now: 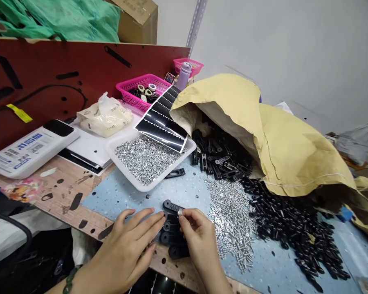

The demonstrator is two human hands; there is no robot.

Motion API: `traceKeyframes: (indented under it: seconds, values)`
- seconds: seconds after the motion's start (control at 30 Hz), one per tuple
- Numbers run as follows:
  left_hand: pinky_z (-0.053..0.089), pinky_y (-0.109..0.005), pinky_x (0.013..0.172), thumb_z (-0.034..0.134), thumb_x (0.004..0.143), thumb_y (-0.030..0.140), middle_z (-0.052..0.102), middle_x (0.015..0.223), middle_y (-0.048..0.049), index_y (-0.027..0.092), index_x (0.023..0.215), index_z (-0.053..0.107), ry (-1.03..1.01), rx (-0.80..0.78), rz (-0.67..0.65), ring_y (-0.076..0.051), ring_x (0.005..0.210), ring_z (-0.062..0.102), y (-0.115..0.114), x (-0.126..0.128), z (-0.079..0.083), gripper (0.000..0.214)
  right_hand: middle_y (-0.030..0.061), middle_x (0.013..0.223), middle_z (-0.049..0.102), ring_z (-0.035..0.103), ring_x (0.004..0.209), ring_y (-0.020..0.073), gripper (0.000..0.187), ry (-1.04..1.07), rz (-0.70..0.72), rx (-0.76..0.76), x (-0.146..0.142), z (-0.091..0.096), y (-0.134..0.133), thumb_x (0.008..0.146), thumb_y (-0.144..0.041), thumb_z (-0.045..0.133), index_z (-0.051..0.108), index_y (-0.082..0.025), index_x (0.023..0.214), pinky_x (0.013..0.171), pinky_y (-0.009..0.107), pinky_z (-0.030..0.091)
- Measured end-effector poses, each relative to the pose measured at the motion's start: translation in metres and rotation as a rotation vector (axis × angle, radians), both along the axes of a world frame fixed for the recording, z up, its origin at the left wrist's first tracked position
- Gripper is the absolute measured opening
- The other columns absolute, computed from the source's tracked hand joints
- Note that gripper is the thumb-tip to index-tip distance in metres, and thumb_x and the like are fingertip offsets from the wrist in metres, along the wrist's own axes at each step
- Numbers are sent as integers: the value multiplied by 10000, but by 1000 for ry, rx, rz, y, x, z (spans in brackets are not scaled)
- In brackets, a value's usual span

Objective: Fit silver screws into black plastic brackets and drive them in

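Observation:
Several black plastic arm-shaped parts (173,205) lie side by side at the front of the blue mat, each with a round hole at one end. My left hand (130,241) reaches over their left ends with its fingers stretched out, and the fingertips come close to the parts or touch them; I cannot tell which. At their right ends, my right hand (199,234) has thumb and forefinger pinched together. Whatever small thing may be in that pinch is too small to name. Just right of this hand spreads a pile of silver screws and small nuts (230,212).
A white tray (142,188) of small metal nuts stands behind the hands, with a black sticker sheet (164,118) across its rim. A yellow sack (233,98) spills black parts at right. Farther back are a pink basket (131,98), a purple bottle (184,75) and a plastic bag (106,116).

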State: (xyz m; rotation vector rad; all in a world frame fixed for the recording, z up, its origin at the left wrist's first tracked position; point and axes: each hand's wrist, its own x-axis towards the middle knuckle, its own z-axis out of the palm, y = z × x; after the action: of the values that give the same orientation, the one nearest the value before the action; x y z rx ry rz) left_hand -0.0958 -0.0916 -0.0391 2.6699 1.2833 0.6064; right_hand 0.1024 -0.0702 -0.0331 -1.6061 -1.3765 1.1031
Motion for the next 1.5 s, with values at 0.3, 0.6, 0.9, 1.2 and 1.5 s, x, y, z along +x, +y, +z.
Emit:
traceKeyframes:
  seconds: [0.3,0.6,0.9,1.2,1.5]
  values:
    - [204,-441,1010,459,850,107,564,1332,-23,217,1343,482,-45,-36,4,-248,1194,463,0,4,-2,506,25,703,625,559,583,149,164,-236,69,68,-2,6,1,832,-242,522,662,-197,760,533,245,426]
    - [317,-449,993,463,815,114,570,1256,-28,254,1281,524,-170,-191,15,-262,1159,476,10,10,17,491,66,919,578,589,774,203,216,-594,153,302,8,16,-2,833,-239,575,501,-196,1031,632,308,495]
    - [526,-412,957,411,858,145,332,1492,-33,312,1420,313,-423,-416,59,-274,1274,454,4,5,13,594,8,722,605,543,608,126,195,-190,377,792,-10,29,-24,845,-55,484,581,-220,882,540,236,452]
    - [459,-480,1001,452,905,192,470,1418,-25,263,1453,304,-86,-144,36,-272,1297,413,20,9,-8,571,-26,593,526,493,525,107,195,180,20,-74,14,7,12,821,-375,620,634,-183,791,483,209,403]
    - [443,-424,969,443,880,137,496,1400,-23,229,1447,329,-22,-53,-2,-246,1255,448,21,6,-11,586,-28,574,513,468,517,116,200,51,14,-113,5,0,22,810,-361,591,627,-180,733,496,226,375]
